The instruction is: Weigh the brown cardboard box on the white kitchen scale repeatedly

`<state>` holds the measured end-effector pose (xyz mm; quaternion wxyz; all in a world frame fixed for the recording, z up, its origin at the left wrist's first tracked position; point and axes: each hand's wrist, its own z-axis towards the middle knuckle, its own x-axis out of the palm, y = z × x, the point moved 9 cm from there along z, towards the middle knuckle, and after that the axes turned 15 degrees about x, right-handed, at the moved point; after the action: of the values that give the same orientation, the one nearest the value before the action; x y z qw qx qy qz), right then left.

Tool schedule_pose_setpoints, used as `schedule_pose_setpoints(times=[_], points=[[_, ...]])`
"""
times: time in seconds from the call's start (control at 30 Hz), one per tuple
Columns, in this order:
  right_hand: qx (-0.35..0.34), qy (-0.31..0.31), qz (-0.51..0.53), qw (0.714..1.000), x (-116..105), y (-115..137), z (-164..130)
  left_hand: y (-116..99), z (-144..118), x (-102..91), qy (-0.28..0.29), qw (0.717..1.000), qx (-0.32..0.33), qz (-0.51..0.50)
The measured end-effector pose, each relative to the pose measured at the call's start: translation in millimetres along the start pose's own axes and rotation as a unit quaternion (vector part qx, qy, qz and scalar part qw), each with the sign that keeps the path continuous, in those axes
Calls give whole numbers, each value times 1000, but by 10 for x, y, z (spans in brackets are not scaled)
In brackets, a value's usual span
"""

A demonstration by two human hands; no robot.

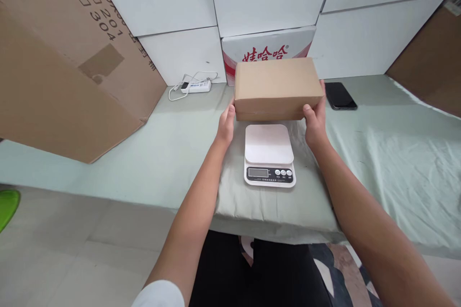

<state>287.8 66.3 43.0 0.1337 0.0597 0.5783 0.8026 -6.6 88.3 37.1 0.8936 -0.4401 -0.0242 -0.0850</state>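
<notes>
Cardboard box [276,81], closed, contents hidden, held btwn L grip [226,123] & R grip [315,124].

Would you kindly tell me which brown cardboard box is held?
The small brown cardboard box between the left hand and right hand; the brown left carton and brown right carton are untouched.

The bench [173,148] has passing room between the left hand [225,124] and the large carton [72,81]; white boxes [183,55] block the back.

The box [277,81] is matt cardboard, the scale [269,145] smooth plastic. The tablecloth [392,168] is wrinkled fabric (the phone [340,95] on it, glossy).
</notes>
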Motion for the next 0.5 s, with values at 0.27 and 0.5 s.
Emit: schedule_pose_setpoints(times=[0.27, 0.5], points=[[-41, -15, -67, 997, -258, 480, -968, -759, -819, -21, 14, 999, 32, 23], [-20, -20, -52, 998, -312, 324, -1192, -727, -1074, -16, 12, 1000, 8, 20]])
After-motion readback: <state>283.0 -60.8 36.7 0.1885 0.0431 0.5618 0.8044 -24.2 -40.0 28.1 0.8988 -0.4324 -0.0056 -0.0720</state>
